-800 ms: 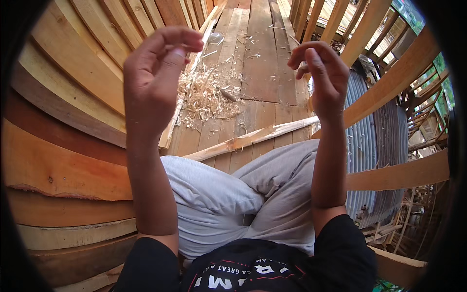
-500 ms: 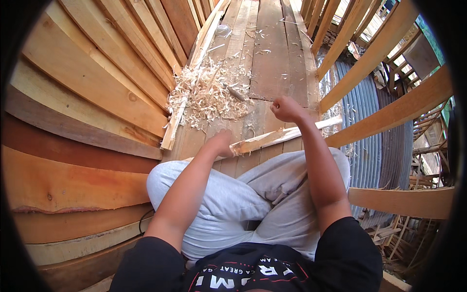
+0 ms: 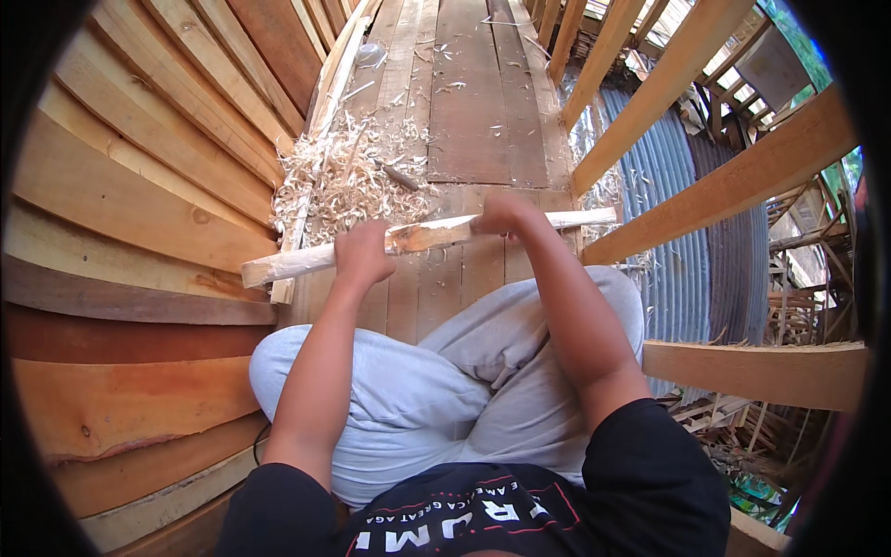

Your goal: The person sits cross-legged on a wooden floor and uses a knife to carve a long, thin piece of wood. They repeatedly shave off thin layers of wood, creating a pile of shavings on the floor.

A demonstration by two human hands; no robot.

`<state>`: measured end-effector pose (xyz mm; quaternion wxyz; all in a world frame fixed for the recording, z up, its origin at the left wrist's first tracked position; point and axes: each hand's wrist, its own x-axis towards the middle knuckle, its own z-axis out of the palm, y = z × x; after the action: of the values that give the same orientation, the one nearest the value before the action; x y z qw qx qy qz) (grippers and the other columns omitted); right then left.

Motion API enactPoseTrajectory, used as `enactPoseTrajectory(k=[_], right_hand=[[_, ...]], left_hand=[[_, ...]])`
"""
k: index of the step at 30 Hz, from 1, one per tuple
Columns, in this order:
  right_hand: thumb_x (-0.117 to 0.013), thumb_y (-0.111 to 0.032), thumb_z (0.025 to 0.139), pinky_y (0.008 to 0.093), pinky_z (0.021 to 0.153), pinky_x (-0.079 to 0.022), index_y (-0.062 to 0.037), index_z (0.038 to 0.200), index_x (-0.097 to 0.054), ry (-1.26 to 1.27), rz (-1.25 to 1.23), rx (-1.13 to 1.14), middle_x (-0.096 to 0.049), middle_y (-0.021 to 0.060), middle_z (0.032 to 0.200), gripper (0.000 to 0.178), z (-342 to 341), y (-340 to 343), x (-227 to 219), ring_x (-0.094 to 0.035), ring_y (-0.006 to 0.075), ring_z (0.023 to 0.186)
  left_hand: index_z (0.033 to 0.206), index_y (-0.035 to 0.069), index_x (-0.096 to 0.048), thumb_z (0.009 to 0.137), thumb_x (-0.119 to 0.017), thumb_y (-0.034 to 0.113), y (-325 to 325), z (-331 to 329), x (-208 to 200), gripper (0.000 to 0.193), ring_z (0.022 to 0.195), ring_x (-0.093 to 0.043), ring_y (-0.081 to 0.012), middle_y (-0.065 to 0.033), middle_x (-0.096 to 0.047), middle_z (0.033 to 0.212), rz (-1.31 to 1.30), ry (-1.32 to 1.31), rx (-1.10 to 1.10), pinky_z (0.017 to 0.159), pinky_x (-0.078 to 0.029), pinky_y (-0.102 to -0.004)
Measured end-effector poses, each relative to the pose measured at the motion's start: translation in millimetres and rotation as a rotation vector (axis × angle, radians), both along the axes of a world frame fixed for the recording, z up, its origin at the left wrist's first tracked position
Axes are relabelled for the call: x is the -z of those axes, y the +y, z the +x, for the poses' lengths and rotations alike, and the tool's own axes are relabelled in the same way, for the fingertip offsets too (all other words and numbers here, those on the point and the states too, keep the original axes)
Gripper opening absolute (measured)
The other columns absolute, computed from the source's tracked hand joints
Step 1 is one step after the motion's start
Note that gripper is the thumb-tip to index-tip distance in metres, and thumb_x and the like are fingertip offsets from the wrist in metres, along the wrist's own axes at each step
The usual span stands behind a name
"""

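A long pale wooden stick [image 3: 432, 236], whittled white along much of its length with a browner patch in its middle, lies crosswise in front of my knees. My left hand [image 3: 363, 253] is closed around it left of the middle, and its left end sticks out past that hand. Right of the brown patch, my right hand [image 3: 504, 214] grips the same stick, its fingers partly hidden and slightly blurred. Beyond the stick, a narrow dark brown piece [image 3: 400, 177] rests on a heap of curled wood shavings [image 3: 343, 186]; its kind I cannot make out.
Stacked boards [image 3: 139, 204] rise along the left side. Wooden posts [image 3: 668, 93] form an open railing on the right, with corrugated metal sheeting [image 3: 664, 186] beyond and below. A small clear container [image 3: 370, 56] sits farther up the plank floor [image 3: 483, 111].
My right hand, earlier a fist above the stick, now grips it. The stick has risen away from my lap, its left end now showing beyond my left hand. The view has shifted.
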<state>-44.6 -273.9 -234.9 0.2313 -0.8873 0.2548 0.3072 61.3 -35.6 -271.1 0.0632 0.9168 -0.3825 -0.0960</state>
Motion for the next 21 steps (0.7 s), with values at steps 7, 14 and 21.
enactPoseTrajectory(k=[7, 14, 21], right_hand=[[-0.071, -0.016, 0.068, 0.0435, 0.079, -0.054, -0.002, 0.095, -0.069, -0.364, -0.204, -0.138, -0.071, 0.0171, 0.092, 0.031, -15.0, 10.1, -12.0, -0.068, 0.0327, 0.091], [-0.075, -0.015, 0.063, 0.0438, 0.073, -0.054, -0.0065, 0.089, -0.068, -0.595, -0.291, -0.245, -0.069, 0.0133, 0.083, 0.028, -21.7, 43.2, -58.3, -0.068, 0.0332, 0.085], [-0.071, -0.012, 0.067, 0.045, 0.072, -0.054, -0.0057, 0.101, -0.063, -0.906, -0.313, -0.083, -0.068, 0.0148, 0.091, 0.035, -16.0, 55.0, -49.6, -0.068, 0.0341, 0.086]], left_hand=[[0.084, 0.009, -0.07, 0.059, -0.07, 0.008, 15.3, -20.6, -85.2, 0.026, 0.092, -0.064, -0.0276, -0.008, -0.068, 0.086, -0.211, -0.286, -0.094, 0.081, -0.047, -0.0403], [0.09, 0.007, -0.07, 0.06, -0.065, 0.002, 53.0, -49.8, -160.5, 0.031, 0.091, -0.063, -0.0295, -0.0091, -0.067, 0.089, -0.212, -0.423, -0.079, 0.079, -0.047, -0.0408], [0.103, 0.007, -0.068, 0.068, -0.066, 0.002, 66.3, -47.9, -192.3, 0.035, 0.1, -0.063, -0.0331, -0.0147, -0.068, 0.1, -0.085, -0.133, -0.133, 0.087, -0.049, -0.0417]])
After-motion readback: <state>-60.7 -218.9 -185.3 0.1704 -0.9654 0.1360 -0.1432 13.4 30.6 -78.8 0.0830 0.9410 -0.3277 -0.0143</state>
